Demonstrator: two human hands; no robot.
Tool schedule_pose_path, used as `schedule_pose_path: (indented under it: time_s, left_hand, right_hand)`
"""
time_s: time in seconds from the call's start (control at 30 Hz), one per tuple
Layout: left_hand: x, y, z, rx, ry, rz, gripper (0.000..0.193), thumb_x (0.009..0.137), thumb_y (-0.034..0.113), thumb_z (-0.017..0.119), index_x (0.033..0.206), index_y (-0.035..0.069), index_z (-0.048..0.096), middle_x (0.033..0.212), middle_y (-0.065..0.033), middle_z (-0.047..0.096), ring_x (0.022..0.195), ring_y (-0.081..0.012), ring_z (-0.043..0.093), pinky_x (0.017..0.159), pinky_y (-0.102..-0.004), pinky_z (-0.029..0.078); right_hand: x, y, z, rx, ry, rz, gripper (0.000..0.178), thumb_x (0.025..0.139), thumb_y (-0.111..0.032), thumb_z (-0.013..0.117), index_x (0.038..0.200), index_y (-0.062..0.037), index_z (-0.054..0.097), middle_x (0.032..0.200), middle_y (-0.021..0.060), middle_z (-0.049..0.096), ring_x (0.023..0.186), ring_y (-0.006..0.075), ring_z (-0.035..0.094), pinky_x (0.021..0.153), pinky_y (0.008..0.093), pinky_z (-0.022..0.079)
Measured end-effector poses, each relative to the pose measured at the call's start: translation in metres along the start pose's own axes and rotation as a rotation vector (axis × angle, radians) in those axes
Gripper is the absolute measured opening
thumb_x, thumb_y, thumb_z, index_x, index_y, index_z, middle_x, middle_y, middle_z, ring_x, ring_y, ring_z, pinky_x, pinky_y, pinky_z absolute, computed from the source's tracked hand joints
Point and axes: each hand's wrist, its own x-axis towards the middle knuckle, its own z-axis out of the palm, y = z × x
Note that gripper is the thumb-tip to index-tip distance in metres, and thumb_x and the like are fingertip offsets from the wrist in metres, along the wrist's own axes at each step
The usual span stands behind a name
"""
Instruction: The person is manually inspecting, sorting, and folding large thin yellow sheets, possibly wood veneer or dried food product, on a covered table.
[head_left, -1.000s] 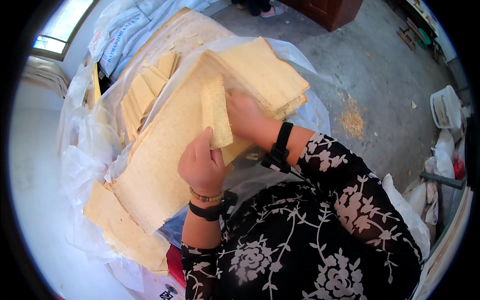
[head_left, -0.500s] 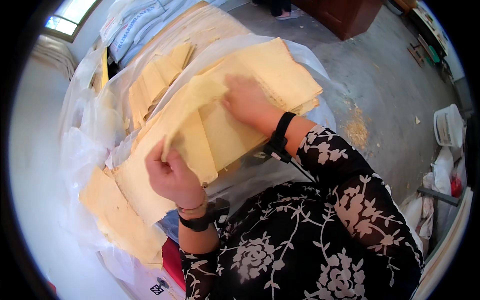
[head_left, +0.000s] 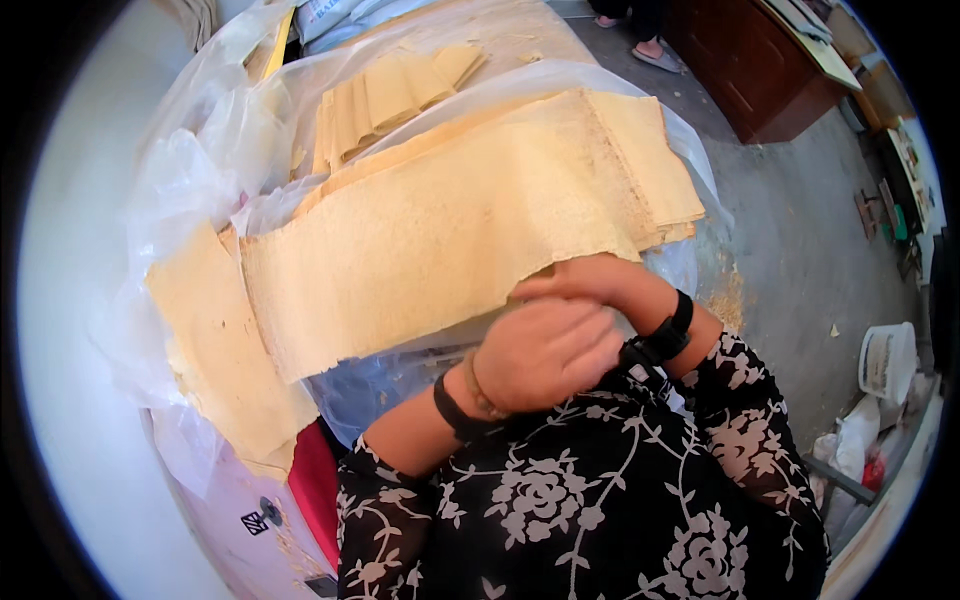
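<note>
A broad, thin pale-yellow sheet [head_left: 420, 230] that looks like dried bean curd skin lies in front of me on a stack of similar sheets [head_left: 660, 180]. Its near edge lifts a little where my right hand [head_left: 585, 275] meets it. That hand's fingers point left and seem closed on the edge, though they are partly hidden. My left hand [head_left: 545, 360] crosses just in front of it, back up, with fingers bent together; the fingertips and anything in them are hidden. Another ragged sheet [head_left: 225, 340] hangs lower at the left.
Folded yellow pieces [head_left: 395, 90] lie beyond the stack. Clear plastic film [head_left: 200, 170] spreads beneath and to the left. A brown wooden cabinet [head_left: 745, 75] and a person's feet [head_left: 655, 55] appear at the back right. A white bucket [head_left: 887, 362] stands on the floor at right.
The sheet that was raised and curled between my hands now lies flat across the stack. My left hand has moved right and nearer, beside the right hand, which has come toward me. The view has shifted.
</note>
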Motion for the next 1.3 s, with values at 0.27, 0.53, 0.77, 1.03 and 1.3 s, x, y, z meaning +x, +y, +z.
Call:
schedule_pose_path:
  time_s: [0.27, 0.53, 0.77, 1.03, 1.3]
  left_hand:
    - [-0.075, 0.005, 0.027, 0.198, -0.264, -0.352, 0.053, 0.078, 0.019, 0.073, 0.124, 0.001, 0.056, 0.131, -0.0187, 0.056, 0.124, -0.0302, 0.054, 0.099, -0.0422, 0.047]
    - [-0.074, -0.004, 0.036, 0.396, -0.222, -0.44, 0.061, 0.079, 0.029, 0.071, 0.129, -0.001, 0.053, 0.139, -0.022, 0.049, 0.133, -0.0326, 0.043, 0.103, -0.0446, 0.04]
    - [-0.06, -0.024, 0.058, 0.473, -0.159, -0.388, 0.062, 0.078, 0.032, 0.071, 0.124, -0.006, 0.055, 0.131, -0.0241, 0.052, 0.125, -0.0365, 0.046, 0.107, -0.047, 0.036]
    - [-0.042, -0.028, 0.07, 0.587, -0.351, -0.667, 0.067, 0.075, 0.042, 0.076, 0.12, -0.004, 0.058, 0.129, -0.0247, 0.049, 0.123, -0.0393, 0.042, 0.104, -0.0438, 0.037]
    - [-0.048, -0.038, 0.072, 0.487, -0.267, -0.632, 0.061, 0.075, 0.044, 0.075, 0.115, 0.0, 0.063, 0.122, -0.0179, 0.052, 0.117, -0.0354, 0.045, 0.1, -0.0495, 0.036]
  right_hand:
    - [0.024, 0.003, -0.003, -0.633, 0.468, 0.082, 0.059, 0.089, -0.05, 0.064, 0.118, 0.0021, 0.066, 0.115, 0.0112, 0.067, 0.104, 0.0199, 0.061, 0.088, 0.0307, 0.049]
    - [0.036, -0.012, -0.012, -0.307, 0.72, -0.087, 0.033, 0.093, -0.021, 0.063, 0.118, 0.0008, 0.063, 0.113, 0.0082, 0.066, 0.095, 0.0194, 0.065, 0.083, 0.0363, 0.055]
    - [0.041, -0.007, 0.005, -0.908, 0.716, -0.196, 0.052, 0.089, -0.042, 0.066, 0.099, 0.0092, 0.069, 0.092, 0.0201, 0.071, 0.088, 0.0239, 0.068, 0.074, 0.0373, 0.054]
    - [0.033, -0.008, 0.011, -0.736, 0.665, -0.051, 0.059, 0.089, -0.046, 0.065, 0.095, 0.0128, 0.068, 0.092, 0.0194, 0.071, 0.093, 0.0196, 0.065, 0.083, 0.0318, 0.051]
    - [0.027, -0.028, 0.061, -0.509, 0.679, -0.293, 0.039, 0.092, -0.028, 0.065, 0.108, 0.0082, 0.067, 0.102, 0.0091, 0.069, 0.094, 0.0145, 0.062, 0.083, 0.0295, 0.05]
